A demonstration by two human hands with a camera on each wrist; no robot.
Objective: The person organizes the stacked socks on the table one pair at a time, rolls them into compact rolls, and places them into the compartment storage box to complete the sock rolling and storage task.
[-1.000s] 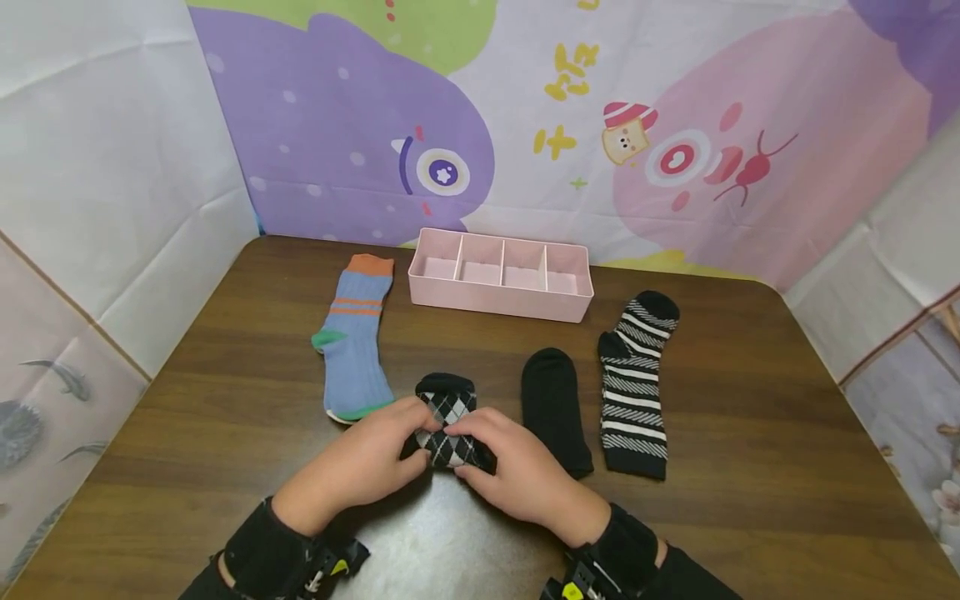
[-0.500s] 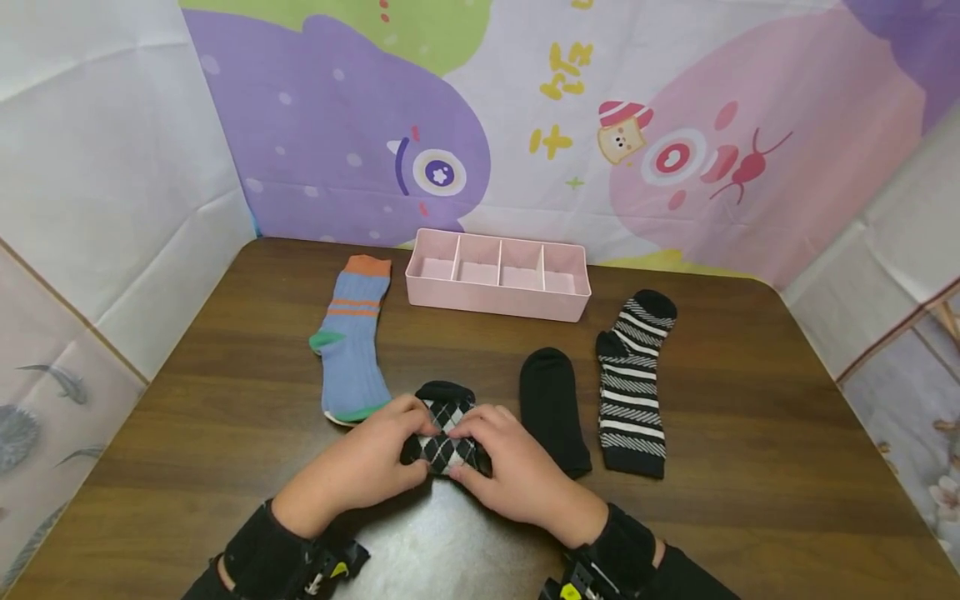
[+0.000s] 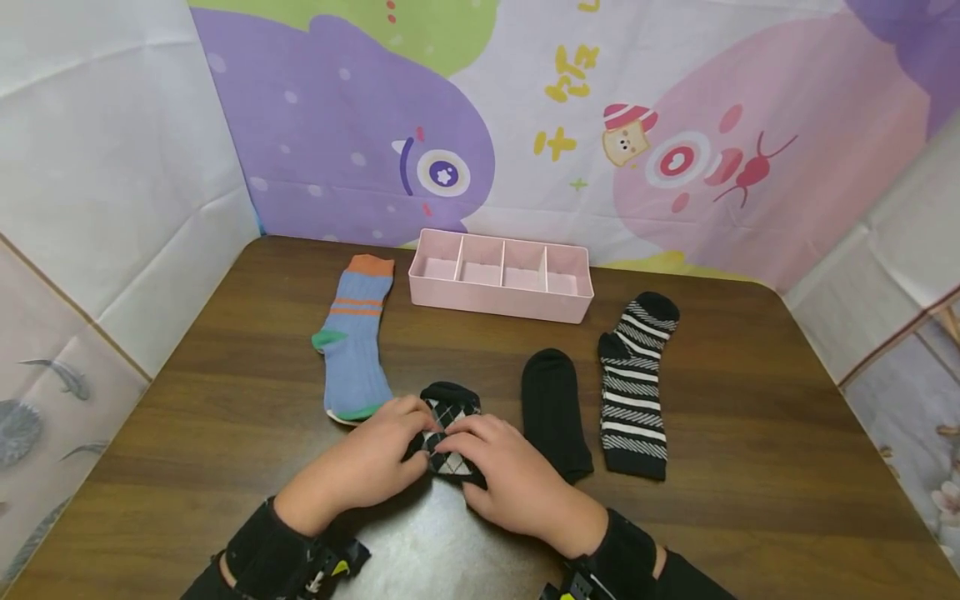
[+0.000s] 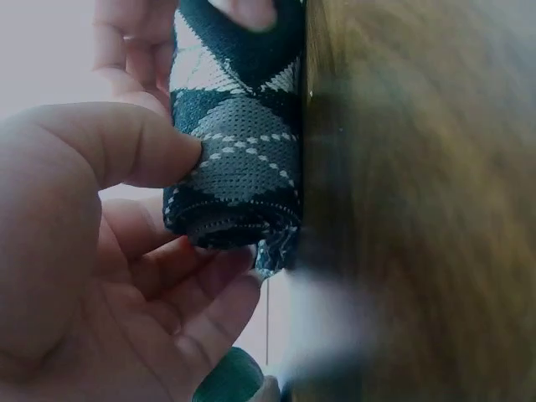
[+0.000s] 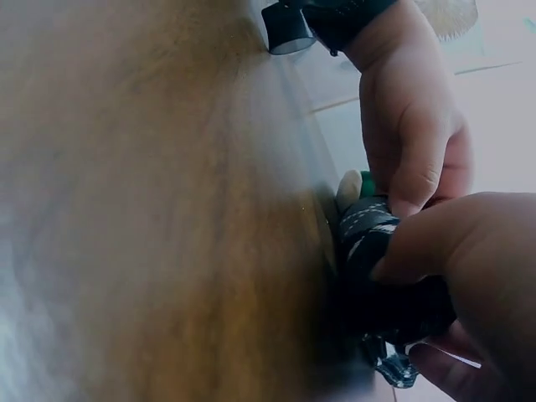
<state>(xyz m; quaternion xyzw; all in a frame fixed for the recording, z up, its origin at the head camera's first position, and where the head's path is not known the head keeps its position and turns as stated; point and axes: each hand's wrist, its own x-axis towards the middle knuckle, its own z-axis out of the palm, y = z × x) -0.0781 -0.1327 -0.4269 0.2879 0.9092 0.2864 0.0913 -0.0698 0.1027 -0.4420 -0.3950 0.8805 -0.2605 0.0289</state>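
Observation:
A black, grey and white argyle sock (image 3: 450, 463), rolled into a bundle, lies on the table between both hands. My left hand (image 3: 375, 467) holds its left end, thumb (image 4: 159, 149) on the near side and fingers beyond. In the left wrist view the coiled layers show at the end of the roll (image 4: 226, 163). My right hand (image 3: 525, 492) grips the other end, fingers across the top and thumb at the near side. The right wrist view shows the right thumb (image 5: 427, 243) against the dark fabric, with part of the bundle hidden behind that hand.
A pink box (image 3: 495, 298) with several compartments stands at the back. To the left lies a blue sock (image 3: 352, 342) with orange and green trim. A plain black sock (image 3: 553, 408) and a black-and-white striped sock (image 3: 637, 387) lie to the right on the wooden table (image 3: 750, 467).
The argyle bundle has shifted slightly towards the person. My right hand's fingers now reach further over its top, while the left hand has barely moved. The other socks and the box stay put.

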